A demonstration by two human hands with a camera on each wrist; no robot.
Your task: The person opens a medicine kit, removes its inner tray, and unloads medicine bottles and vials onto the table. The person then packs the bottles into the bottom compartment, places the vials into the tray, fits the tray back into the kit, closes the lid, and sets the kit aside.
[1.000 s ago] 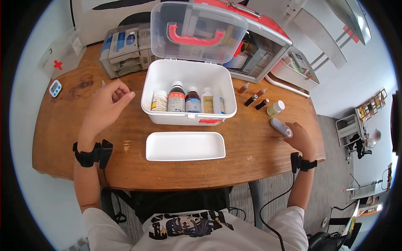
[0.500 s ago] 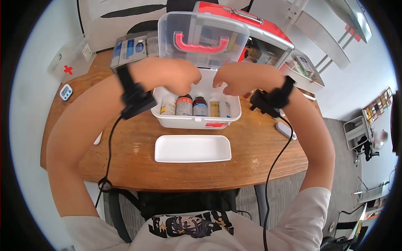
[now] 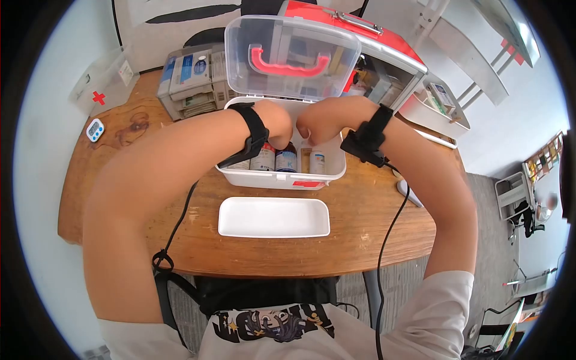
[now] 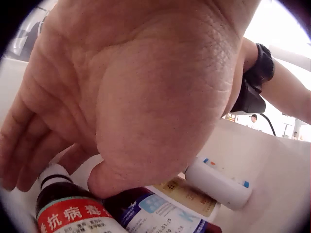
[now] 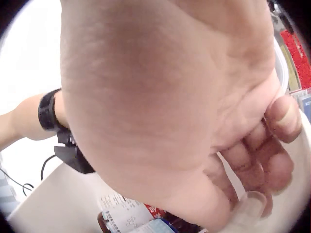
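Both hands reach into a white box point(image 3: 258, 179). My left hand point(image 3: 275, 123) is over the left bottles. In the left wrist view, its loosely extended fingers point(image 4: 29, 145) and thumb lie either side of the white cap of a dark bottle with a red label point(image 4: 73, 213). A blue-labelled bottle point(image 4: 160, 213), a gold-labelled bottle point(image 4: 192, 196) and a white bottle point(image 4: 218, 182) lean beside it. My right hand point(image 3: 327, 117) hangs over the gold-labelled bottle, its fingers point(image 5: 277, 172) loosely bent; a gap shows between them and the thumb.
A white tray point(image 3: 274, 233) lies before the box, whose clear lid point(image 3: 336, 45) stands open behind. Leftward are a timer point(image 3: 95, 130) and clear containers point(image 3: 189, 78). A grey-white object point(image 3: 410, 193) lies at right, near a red-topped case point(image 3: 336, 19) and a white bin point(image 3: 435, 120).
Both hands came from the table's sides to the box, the right leaving the grey-white object. Over the last half second they sank further in among the bottles.
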